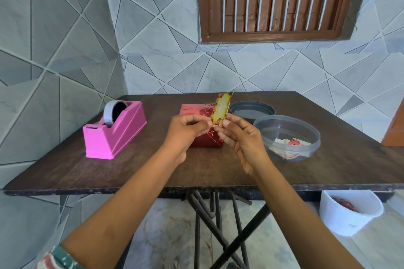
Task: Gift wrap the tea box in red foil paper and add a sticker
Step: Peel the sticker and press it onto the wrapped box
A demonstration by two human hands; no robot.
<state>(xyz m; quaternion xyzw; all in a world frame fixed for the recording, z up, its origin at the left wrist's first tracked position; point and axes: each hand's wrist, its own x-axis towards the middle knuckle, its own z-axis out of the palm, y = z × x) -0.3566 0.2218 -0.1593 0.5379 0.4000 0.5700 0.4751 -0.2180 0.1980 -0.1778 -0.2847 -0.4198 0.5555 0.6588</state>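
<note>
One yellow sticker (220, 109) is pinched by the left hand (185, 129) and right hand (239, 136) above the red-wrapped tea box (194, 111).

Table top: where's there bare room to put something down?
Bare wood runs along the near edge of the table, in front of the pink tape dispenser and the clear tub. Another gap lies between the dispenser and the wrapped box. It is crowded right of the box, where the grey lid and tub sit close together.
</note>
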